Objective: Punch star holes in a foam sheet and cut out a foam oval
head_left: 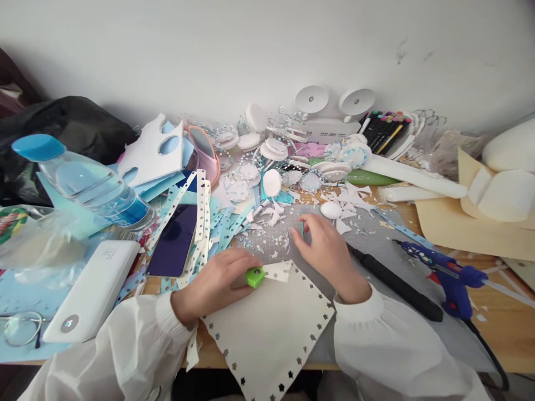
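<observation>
My left hand is closed around a small bright green craft punch. Beneath the punch lies a cream sheet of paper, its edges lined with flower-shaped holes and its lower corner reaching past the table edge. A narrow paper strip sticks out to the right of the punch. My right hand hovers over the grey cutting mat, thumb and index finger curled toward each other at a small teal sliver. Whether the fingers grip that sliver is hard to make out. Paper scraps and tiny cut-outs lie just beyond both hands.
A blue glue gun and a black stick-like tool lie at right. On the left are a phone, a white power bank, glasses and a tilted water bottle. White discs and markers crowd the back.
</observation>
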### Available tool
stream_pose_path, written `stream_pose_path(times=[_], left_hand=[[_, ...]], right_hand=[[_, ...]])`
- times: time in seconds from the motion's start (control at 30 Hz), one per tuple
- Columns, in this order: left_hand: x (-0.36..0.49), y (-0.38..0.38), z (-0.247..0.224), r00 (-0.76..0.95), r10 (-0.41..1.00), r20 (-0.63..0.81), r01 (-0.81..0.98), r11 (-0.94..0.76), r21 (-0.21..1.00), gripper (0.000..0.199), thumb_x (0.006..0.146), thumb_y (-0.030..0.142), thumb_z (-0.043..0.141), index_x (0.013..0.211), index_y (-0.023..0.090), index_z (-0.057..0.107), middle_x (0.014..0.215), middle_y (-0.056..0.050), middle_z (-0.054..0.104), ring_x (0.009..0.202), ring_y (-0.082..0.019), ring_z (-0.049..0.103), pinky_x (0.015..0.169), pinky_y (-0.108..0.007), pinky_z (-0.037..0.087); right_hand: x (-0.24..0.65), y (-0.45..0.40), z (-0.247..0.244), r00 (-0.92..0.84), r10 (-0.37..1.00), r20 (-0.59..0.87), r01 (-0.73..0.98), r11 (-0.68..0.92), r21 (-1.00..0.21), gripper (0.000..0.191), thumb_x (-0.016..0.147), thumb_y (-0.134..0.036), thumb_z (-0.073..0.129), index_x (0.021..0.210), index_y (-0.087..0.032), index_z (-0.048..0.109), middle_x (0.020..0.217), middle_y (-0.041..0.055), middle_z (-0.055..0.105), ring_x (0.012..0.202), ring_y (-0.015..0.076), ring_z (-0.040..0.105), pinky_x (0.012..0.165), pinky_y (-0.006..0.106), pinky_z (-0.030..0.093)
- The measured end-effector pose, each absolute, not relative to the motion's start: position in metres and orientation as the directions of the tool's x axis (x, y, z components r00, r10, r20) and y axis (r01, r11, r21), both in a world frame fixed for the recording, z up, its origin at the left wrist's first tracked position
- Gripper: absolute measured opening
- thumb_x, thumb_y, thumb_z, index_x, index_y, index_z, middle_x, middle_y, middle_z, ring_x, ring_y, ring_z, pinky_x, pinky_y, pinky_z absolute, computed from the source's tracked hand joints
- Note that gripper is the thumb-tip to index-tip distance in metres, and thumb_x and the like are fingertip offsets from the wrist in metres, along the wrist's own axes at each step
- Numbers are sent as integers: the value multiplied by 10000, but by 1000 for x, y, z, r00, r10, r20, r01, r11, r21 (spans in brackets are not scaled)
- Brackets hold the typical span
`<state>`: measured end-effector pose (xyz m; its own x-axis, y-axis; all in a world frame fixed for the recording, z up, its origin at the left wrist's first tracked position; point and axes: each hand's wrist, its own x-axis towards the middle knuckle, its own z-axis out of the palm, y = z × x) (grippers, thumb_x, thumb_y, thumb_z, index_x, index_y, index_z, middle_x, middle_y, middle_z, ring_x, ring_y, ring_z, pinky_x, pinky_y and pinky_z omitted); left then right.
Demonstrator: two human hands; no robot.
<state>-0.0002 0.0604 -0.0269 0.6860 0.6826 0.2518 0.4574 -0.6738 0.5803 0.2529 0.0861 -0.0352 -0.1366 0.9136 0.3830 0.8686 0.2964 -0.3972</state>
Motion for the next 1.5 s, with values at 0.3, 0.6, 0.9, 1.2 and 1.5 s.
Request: stream_pose_path(times=[0.3, 0.6, 0.9, 1.2, 1.5], left_hand=[[3, 60, -26, 725, 665, 179, 420, -633, 650, 369, 806, 388, 715, 1086, 188, 579, 1107, -84, 637, 1075, -233, 587, 930, -349, 489], [4, 53, -22, 692, 689, 216, 441, -640, 630, 287, 831, 286, 687, 1076, 178, 582, 1031, -80, 640, 989, -222, 596, 857, -336, 508], [9, 52, -33, 627, 745, 226, 399, -557, 729, 255, 787, 319, 741, 976, 192, 626, 1002, -70, 620, 958, -208, 592, 825, -333, 511], [12, 53, -35, 597, 767, 234, 425, -550, 719, 283, 746, 360, 778, 932, 189, 653, 981, -69, 655, 929, -221, 607, 823, -359, 490], [13, 50, -35, 580, 787, 213, 519, -558, 648, 304, 713, 354, 808, 907, 197, 635, 1002, -52, 665, 927, -232, 603, 801, -357, 419]], right_hand=[[263, 95, -52, -139, 926, 351, 895, 269, -355, 201, 840, -94, 443, 1006, -180, 516, 892, 109, 610, 869, 279, 604, 764, 414, 496], [267, 94, -27, 153, 834, 530, 600, 347, -721, 152, 840, -192, 596, 982, -226, 550, 904, 37, 627, 856, 185, 650, 697, 317, 568], [256, 83, -20, -67, 837, 544, 602, 469, -646, 64, 865, -203, 605, 926, -222, 610, 845, 27, 652, 711, 151, 631, 689, 308, 555], [256, 84, -27, -42, 917, 397, 623, 335, -707, 47, 857, -253, 615, 892, -222, 612, 864, 41, 695, 720, 194, 670, 700, 360, 549], [232, 56, -7, -353, 913, 204, 201, 287, -937, 30, 852, -254, 634, 849, -230, 617, 801, 25, 641, 730, 167, 648, 631, 292, 549]])
